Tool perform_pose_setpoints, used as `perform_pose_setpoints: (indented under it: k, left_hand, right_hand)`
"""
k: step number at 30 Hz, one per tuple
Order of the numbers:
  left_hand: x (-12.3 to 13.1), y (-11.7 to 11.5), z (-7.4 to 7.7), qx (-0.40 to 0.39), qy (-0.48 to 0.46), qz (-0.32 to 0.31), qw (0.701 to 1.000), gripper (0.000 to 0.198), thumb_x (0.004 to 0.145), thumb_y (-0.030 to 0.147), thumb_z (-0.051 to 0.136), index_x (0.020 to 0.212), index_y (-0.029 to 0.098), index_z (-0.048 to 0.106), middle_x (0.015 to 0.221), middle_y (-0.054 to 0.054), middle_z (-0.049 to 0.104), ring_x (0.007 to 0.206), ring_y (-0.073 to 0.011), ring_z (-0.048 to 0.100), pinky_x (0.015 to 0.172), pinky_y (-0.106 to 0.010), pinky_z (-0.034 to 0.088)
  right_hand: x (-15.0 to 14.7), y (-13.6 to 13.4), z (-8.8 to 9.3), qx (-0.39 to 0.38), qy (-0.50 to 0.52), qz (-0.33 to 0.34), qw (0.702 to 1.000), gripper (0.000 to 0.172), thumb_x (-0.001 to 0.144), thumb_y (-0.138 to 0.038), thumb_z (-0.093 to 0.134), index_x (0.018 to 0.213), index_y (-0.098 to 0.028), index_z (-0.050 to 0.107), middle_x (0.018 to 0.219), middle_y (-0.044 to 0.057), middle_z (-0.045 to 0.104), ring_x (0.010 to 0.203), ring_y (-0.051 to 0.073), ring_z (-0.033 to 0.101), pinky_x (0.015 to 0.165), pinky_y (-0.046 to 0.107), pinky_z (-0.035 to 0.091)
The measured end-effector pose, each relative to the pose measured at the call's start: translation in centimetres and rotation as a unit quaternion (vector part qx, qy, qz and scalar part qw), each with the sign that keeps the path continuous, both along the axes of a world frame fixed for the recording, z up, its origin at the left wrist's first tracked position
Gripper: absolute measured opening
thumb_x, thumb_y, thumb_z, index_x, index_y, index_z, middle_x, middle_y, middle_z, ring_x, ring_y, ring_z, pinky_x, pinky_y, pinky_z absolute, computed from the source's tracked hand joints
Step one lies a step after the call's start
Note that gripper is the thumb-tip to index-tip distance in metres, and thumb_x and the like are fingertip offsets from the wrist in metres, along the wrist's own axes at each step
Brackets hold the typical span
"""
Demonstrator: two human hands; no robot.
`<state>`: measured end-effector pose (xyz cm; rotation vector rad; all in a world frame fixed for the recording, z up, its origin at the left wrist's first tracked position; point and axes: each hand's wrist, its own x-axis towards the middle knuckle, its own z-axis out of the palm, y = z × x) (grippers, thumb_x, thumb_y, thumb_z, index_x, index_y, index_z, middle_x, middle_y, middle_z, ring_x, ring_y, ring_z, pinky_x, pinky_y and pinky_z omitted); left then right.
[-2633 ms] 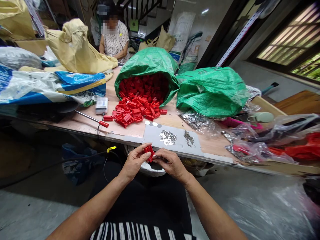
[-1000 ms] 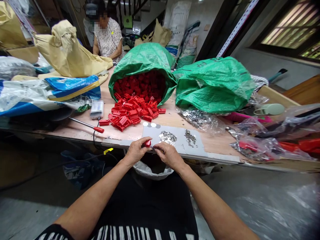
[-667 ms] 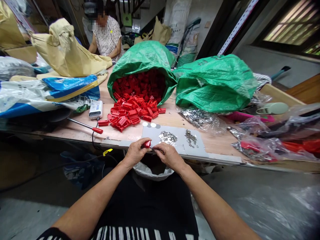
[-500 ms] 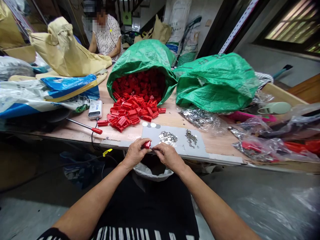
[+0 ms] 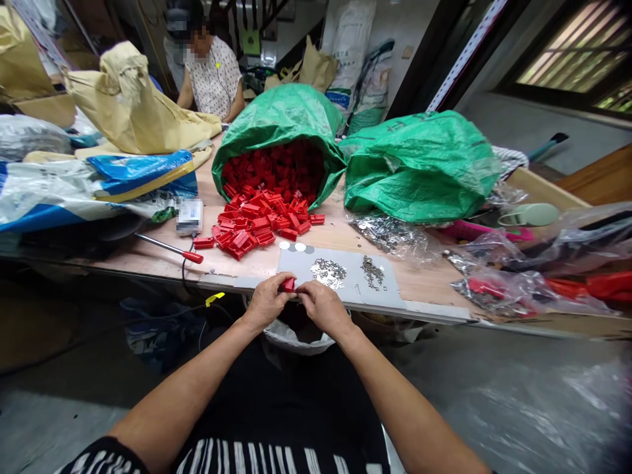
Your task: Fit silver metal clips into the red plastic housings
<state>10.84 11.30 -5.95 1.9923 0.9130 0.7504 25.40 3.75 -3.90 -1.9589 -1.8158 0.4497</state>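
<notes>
My left hand [image 5: 266, 303] is closed around a small red plastic part [image 5: 288, 284] over the table's front edge. Close against the part's right side, my right hand [image 5: 323, 308] pinches with thumb and fingers; what lies in the pinch is too small and hidden to name. Just beyond the right hand, a heap of small shiny metal pieces [image 5: 330, 271] lies on a grey sheet [image 5: 353, 260]. A second, darker heap of small metal pieces [image 5: 371, 273] is to its right. Many like red parts [image 5: 251, 224] spill from a green woven sack [image 5: 281, 108].
Another green sack [image 5: 419, 168] stands at right, beside plastic bags [image 5: 553, 289]. A red-handled rod [image 5: 192, 257] and a small white device [image 5: 189, 216] are at left. A white-lined bin [image 5: 296, 339] is below my hands. Across the table sits another person [image 5: 214, 79].
My right hand has moved slightly left, closer to the red part and my left hand. The left hand keeps hold of the part. The view has shifted a little.
</notes>
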Motion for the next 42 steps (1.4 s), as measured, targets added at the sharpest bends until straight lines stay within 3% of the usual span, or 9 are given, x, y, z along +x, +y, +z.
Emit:
perform_pose_setpoints:
  k: [7,14,16,22,27,31,35,39,42]
  left_hand:
    - [-1.6,-1.6,1.2,-0.031,-0.066,0.041,0.996,0.025,0.076,0.018,0.063,0.100,0.021,0.058,0.092,0.000,0.065,0.085,-0.0153,0.059,0.082,-0.027,0.043]
    - [-2.1,-2.9,2.7,-0.128,-0.182,0.053,0.973,0.029,0.075,0.022,0.067,0.102,0.021,0.057,0.090,-0.001,0.063,0.082,-0.0135,0.058,0.081,-0.026,0.043]
    - [-2.0,-3.4,3.3,-0.227,-0.260,0.052,0.937,0.023,0.077,0.025,0.067,0.097,0.020,0.058,0.086,0.000,0.064,0.080,-0.0126,0.059,0.081,-0.025,0.044]
    - [-2.6,-4.6,5.2,-0.524,-0.420,-0.005,0.741,0.014,0.078,0.021,0.067,0.074,0.013,0.056,0.079,-0.004,0.068,0.081,-0.0155,0.066,0.088,-0.029,0.047]
    - [-3.0,-5.3,6.0,-0.616,-0.411,0.019,0.671,0.017,0.090,0.019,0.049,0.090,0.009,0.063,0.087,-0.009,0.070,0.080,-0.0169,0.068,0.091,-0.034,0.049]
    - [-3.1,-5.7,6.2,-0.635,-0.411,0.026,0.653,0.021,0.092,0.021,0.046,0.088,0.009,0.063,0.085,-0.009,0.071,0.077,-0.0165,0.069,0.095,-0.037,0.049]
    - [-3.1,-6.1,6.1,-0.635,-0.414,0.028,0.652,0.019,0.092,0.021,0.047,0.091,0.009,0.062,0.085,-0.008,0.071,0.078,-0.0174,0.069,0.096,-0.038,0.049]
    - [-2.9,-6.5,5.7,-0.642,-0.406,0.007,0.650,0.019,0.091,0.022,0.049,0.093,0.008,0.062,0.090,-0.011,0.071,0.082,-0.0202,0.070,0.098,-0.038,0.047]
    - [-2.6,-6.4,4.9,-0.644,-0.404,0.015,0.649,0.016,0.090,0.022,0.051,0.095,0.009,0.060,0.091,-0.010,0.071,0.083,-0.0202,0.070,0.096,-0.038,0.047]
  right_hand:
    - [0.8,-2.0,-0.1,0.092,0.136,0.029,0.986,0.021,0.093,-0.025,0.042,0.104,-0.019,0.059,0.101,0.007,0.061,0.094,0.017,0.056,0.084,0.030,0.042]
    - [-0.5,-4.0,0.8,0.036,0.226,0.040,0.973,0.024,0.096,-0.030,0.035,0.116,-0.020,0.044,0.081,0.001,0.058,0.072,0.013,0.053,0.069,0.027,0.042]
    - [-0.9,-4.2,1.4,0.041,0.255,0.068,0.964,0.030,0.097,-0.031,0.035,0.125,-0.019,0.040,0.075,-0.001,0.055,0.069,0.012,0.051,0.069,0.026,0.041]
    - [-1.8,-4.6,3.5,0.039,0.289,0.120,0.949,0.047,0.098,-0.037,0.037,0.141,-0.018,0.033,0.065,-0.003,0.052,0.060,0.010,0.048,0.065,0.024,0.041]
    - [-2.1,-4.8,4.4,0.049,0.263,0.125,0.955,0.047,0.097,-0.038,0.038,0.139,-0.018,0.040,0.062,-0.002,0.053,0.059,0.011,0.049,0.063,0.023,0.042]
    - [-2.2,-5.1,4.6,0.071,0.209,0.102,0.970,0.043,0.095,-0.038,0.041,0.133,-0.019,0.049,0.071,0.002,0.061,0.061,0.013,0.055,0.063,0.024,0.045]
    - [-2.1,-5.3,4.4,0.115,0.170,0.086,0.975,0.037,0.094,-0.036,0.043,0.124,-0.019,0.058,0.090,0.008,0.066,0.084,0.018,0.061,0.078,0.028,0.047]
    - [-2.0,-5.1,3.7,0.108,0.234,0.055,0.965,0.038,0.095,-0.040,0.040,0.112,-0.017,0.065,0.062,0.002,0.055,0.065,0.015,0.056,0.065,0.024,0.046]
    - [-2.0,-5.0,2.9,0.087,0.282,0.038,0.955,0.042,0.095,-0.044,0.039,0.111,-0.015,0.065,0.058,0.000,0.048,0.054,0.011,0.046,0.056,0.022,0.040]
